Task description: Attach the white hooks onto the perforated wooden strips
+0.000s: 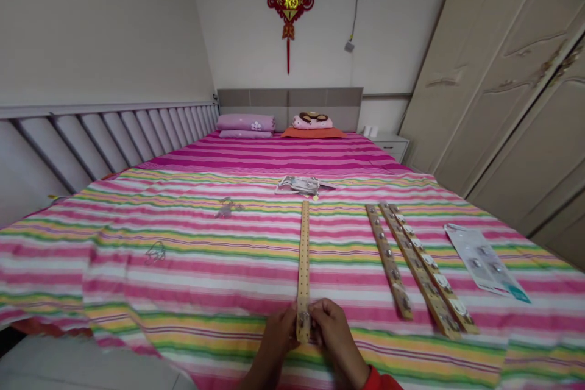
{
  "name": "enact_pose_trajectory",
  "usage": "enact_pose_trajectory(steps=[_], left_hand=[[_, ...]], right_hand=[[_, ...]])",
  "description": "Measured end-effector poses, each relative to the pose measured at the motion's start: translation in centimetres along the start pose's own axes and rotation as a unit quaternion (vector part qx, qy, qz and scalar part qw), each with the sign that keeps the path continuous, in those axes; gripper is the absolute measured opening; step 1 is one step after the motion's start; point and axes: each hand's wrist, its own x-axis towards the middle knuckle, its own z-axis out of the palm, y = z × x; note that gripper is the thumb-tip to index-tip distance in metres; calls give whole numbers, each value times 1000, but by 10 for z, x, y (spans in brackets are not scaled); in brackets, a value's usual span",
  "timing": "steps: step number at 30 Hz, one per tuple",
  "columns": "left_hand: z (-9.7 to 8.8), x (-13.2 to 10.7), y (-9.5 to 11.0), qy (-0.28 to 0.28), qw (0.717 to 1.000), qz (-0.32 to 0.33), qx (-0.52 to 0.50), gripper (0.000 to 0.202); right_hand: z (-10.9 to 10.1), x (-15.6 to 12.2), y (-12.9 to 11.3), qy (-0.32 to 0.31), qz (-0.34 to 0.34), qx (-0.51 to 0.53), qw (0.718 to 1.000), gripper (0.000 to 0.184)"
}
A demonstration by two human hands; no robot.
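Both your left hand [278, 332] and right hand [331, 329] are pinching the near end of the wooden strip [303, 256], so keep it flat on the bedspread [183, 244] while you press the stud [303, 318] in

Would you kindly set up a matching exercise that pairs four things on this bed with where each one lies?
Things:
1. perforated wooden strip
2. three strips with metal fittings
3. printed packet
4. pillows

Places:
A. at the headboard, far end of the bed
B. nearest the right edge of the bedspread, by the wardrobe
C. in the middle, its near end between the left hand and right hand
D. side by side, just left of the packet

Pairs: 1-C, 2-D, 3-B, 4-A
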Motion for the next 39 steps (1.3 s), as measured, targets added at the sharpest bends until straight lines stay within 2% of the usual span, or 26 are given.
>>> enact_pose_trajectory(steps=[4, 7, 13, 25, 30, 35, 39], left_hand=[[8, 5, 6, -16, 995, -64, -70, 43], [9, 7, 12, -9, 988, -97, -120, 41], [9, 6, 18, 61, 994, -63, -71, 36], [12, 11, 9, 62, 997, -20, -29, 38], [13, 11, 8, 62, 996, -32, -54, 41], [12, 8, 18, 39, 996, -59, -60, 50], [15, 6, 20, 83, 996, -29, -22, 50]], right_hand=[[2, -3, -3, -1, 10, -33, 999, 33], [3, -5, -6, -4, 15, -59, 998, 33], [3, -7, -8, -9, 7, -72, 997, 39], [2, -11, 1, 5, 37, -58, 998, 56], [-1, -17, 4, 1, 40, -20, 999, 52], [-6, -26, 13, -25, 70, -7, 997, 45], [-8, -18, 27, -51, 96, 21, 994, 41]])
